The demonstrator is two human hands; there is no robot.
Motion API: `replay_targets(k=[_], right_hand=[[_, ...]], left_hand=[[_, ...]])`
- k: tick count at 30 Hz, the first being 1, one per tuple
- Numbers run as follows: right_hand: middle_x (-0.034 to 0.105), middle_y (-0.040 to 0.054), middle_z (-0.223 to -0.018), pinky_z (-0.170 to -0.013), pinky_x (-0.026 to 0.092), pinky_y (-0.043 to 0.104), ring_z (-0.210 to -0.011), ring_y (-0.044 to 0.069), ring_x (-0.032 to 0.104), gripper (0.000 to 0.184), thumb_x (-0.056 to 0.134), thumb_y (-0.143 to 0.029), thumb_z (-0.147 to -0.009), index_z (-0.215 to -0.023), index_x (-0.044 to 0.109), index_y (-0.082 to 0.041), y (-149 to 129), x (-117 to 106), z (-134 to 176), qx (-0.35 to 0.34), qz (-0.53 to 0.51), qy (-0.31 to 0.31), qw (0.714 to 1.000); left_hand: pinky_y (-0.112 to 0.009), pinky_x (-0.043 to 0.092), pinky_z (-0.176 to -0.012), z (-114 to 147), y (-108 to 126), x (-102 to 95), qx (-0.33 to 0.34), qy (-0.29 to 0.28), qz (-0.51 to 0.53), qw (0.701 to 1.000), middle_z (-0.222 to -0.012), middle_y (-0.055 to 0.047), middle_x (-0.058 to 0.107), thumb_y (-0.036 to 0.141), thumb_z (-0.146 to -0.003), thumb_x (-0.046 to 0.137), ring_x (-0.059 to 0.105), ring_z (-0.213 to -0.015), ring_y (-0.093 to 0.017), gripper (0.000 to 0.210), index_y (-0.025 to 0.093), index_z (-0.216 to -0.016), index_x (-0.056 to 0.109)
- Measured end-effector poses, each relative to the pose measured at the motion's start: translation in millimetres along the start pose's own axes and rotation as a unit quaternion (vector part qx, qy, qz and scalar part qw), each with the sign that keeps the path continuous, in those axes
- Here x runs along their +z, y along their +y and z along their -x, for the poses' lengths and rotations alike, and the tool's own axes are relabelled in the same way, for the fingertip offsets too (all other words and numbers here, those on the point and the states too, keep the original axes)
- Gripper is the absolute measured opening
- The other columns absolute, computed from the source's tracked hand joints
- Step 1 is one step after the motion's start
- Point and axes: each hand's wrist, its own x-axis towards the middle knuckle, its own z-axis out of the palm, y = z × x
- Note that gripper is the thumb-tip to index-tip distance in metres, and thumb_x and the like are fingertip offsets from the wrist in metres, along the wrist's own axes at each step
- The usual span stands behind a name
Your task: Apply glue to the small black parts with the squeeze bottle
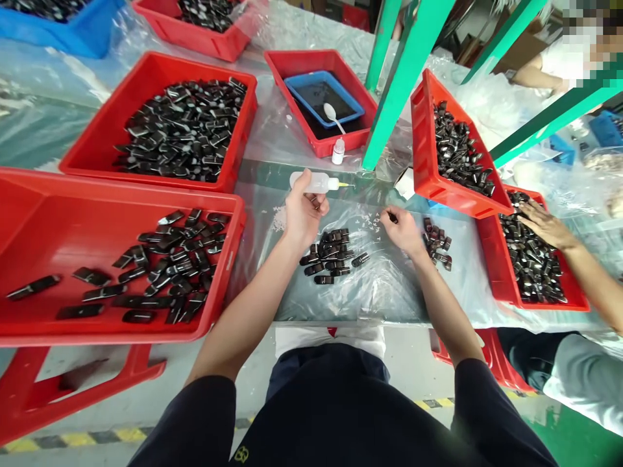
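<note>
My left hand (304,211) is wrapped round a translucent squeeze bottle (316,182) with a yellow needle tip that points right. Closed fingers of my right hand (402,227) pinch a small black glossy part (392,218), mostly hidden by them. Between my forearms lies a loose pile of black glossy parts (333,250) on the plastic-covered table. Tiny white pieces (370,222) are scattered just left of my right hand, and a heap of white pieces (279,219) sits left of my left hand. A smaller group of dark parts (437,241) lies beside my right wrist.
Red bins (238,214) of black parts stand at left; another red bin (426,162) tilts at right. Behind, a red tray (275,65) holds a blue tray with a spoon, near a small bottle (338,151). Green posts (389,97) rise there. A co-worker's hand (542,224) reaches into a bin.
</note>
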Motion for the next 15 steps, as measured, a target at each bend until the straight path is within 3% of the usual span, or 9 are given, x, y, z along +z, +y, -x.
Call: replay_targets(k=[4,7,9,12,15], right_hand=[[0.066,0.0085,-0.069,-0.071,0.043,0.036,-0.071,0.024,0.061,0.031,0.058,-0.043,-0.091,-0.066,0.052,-0.026,9.0,-1.1,4.1,0.018,0.159,0.033,0.987],[0.074,0.0143,-0.082,-0.077,0.049,0.038,-0.087,0.032,0.071,0.033,0.058,-0.052,-0.094,-0.075,0.061,-0.026,15.4,-3.6,4.6,0.026,0.189,0.035,0.981],[0.075,0.0135,-0.092,-0.081,0.051,0.039,-0.094,0.032,0.07,0.037,0.053,-0.059,-0.096,-0.089,0.064,-0.025,18.8,-8.2,4.2,0.013,0.13,0.04,0.991],[0.066,0.0045,-0.088,-0.068,0.048,0.034,-0.079,0.023,0.062,0.035,0.046,-0.056,-0.096,-0.11,0.06,-0.026,21.3,-19.5,4.3,0.036,-0.067,0.013,0.997],[0.054,-0.0034,-0.082,-0.054,0.035,0.027,-0.062,0.016,0.047,0.038,0.053,-0.043,-0.085,-0.121,0.05,-0.03,21.4,-30.1,4.9,0.103,-0.257,-0.037,0.96]], left_hand=[[-0.027,0.037,-0.043,3.2,0.4,3.3,0.003,-0.007,-0.002,1.0,-0.059,0.002,0.054,0.06,-0.089,0.079,0.048,-0.046,-0.009,0.043,0.022,-0.077,0.062],[-0.028,0.037,-0.043,4.6,0.3,4.8,0.012,-0.006,-0.008,1.0,-0.061,0.002,0.057,0.058,-0.089,0.08,0.047,-0.046,-0.008,0.042,0.022,-0.075,0.061],[-0.028,0.037,-0.044,4.9,0.5,4.9,0.015,-0.008,-0.01,1.0,-0.061,0.002,0.056,0.057,-0.088,0.08,0.047,-0.046,-0.008,0.042,0.022,-0.074,0.062],[-0.028,0.037,-0.043,4.7,1.5,4.2,0.012,-0.016,-0.015,1.0,-0.059,0.002,0.053,0.059,-0.089,0.079,0.045,-0.045,-0.008,0.043,0.022,-0.074,0.063],[-0.028,0.036,-0.043,4.1,2.8,3.6,0.011,-0.01,-0.024,1.0,-0.057,0.002,0.051,0.061,-0.089,0.078,0.043,-0.045,-0.009,0.043,0.022,-0.074,0.063]])
